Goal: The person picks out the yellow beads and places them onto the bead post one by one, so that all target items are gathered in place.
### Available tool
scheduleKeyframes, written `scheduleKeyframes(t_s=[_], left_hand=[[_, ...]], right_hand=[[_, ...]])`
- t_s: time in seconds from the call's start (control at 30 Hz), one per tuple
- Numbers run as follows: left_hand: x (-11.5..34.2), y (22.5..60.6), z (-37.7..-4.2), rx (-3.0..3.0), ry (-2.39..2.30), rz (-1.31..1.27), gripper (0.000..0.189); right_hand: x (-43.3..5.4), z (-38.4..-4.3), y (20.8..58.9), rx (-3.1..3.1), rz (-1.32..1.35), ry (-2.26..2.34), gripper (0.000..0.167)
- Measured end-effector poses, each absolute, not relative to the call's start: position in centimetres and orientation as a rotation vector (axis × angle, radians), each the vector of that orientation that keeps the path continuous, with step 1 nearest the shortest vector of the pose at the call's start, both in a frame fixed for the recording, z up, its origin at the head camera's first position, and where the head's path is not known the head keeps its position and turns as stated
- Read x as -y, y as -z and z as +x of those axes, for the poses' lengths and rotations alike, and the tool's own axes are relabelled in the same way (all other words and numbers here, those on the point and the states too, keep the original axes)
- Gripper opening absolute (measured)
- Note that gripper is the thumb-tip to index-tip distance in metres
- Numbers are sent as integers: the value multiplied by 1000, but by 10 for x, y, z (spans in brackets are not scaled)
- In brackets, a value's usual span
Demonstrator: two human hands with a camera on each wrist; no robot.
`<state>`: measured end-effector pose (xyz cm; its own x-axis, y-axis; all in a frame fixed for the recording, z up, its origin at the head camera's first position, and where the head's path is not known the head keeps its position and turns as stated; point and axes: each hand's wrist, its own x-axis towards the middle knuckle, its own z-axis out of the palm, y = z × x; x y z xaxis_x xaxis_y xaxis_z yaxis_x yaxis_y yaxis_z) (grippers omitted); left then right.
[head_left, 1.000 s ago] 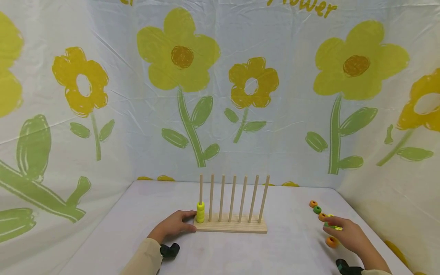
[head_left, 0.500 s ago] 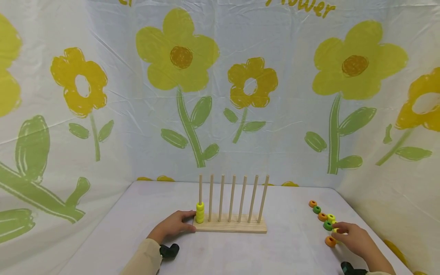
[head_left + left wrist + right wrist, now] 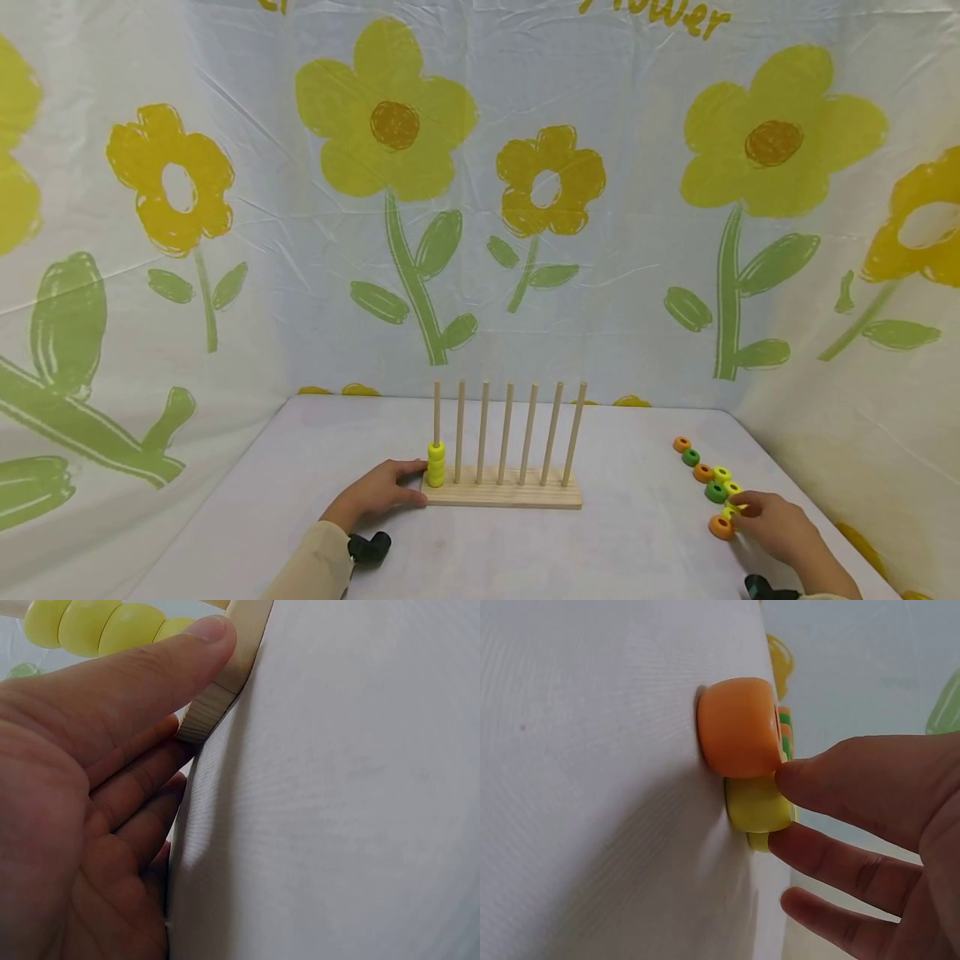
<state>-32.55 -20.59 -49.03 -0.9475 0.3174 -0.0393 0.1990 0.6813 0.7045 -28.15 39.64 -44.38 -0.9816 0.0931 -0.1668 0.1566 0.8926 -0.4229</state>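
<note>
My left hand (image 3: 378,493) grips the left end of a wooden peg stand (image 3: 510,497), thumb on the front edge and fingers behind. Several yellow beads (image 3: 437,464) are stacked on its leftmost upright peg; the other pegs are bare. Over at the right, my right hand (image 3: 780,529) pinches a yellow bead (image 3: 757,806) between thumb and forefinger, low at the table. Right beside that bead lies an orange bead (image 3: 739,727), close to the thumb tip. In the head view the fingers partly hide the pinched bead.
Loose beads run in a slanting line away from my right hand, among them a green bead (image 3: 716,492) and a far orange bead (image 3: 682,444). A white cloth covers the table (image 3: 630,550). Behind it hangs a flower-printed curtain (image 3: 630,317).
My right hand has drawn back toward me and slightly right, uncovering the middle beads, and its fingertips have come together at a nearer yellow bead. The left hand stays on the stand.
</note>
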Motion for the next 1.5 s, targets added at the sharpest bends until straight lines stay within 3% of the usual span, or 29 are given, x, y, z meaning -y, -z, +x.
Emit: scheduleKeyframes(t_s=[0.77,1.5], left_hand=[[207,494,-331,-2711,-1136,451,75],[208,494,-329,-2706,-1153,441,74]], right_hand=[[-394,-279,444,-2909,209,610,59],[-366,-287,413,-3057,55,722,55]])
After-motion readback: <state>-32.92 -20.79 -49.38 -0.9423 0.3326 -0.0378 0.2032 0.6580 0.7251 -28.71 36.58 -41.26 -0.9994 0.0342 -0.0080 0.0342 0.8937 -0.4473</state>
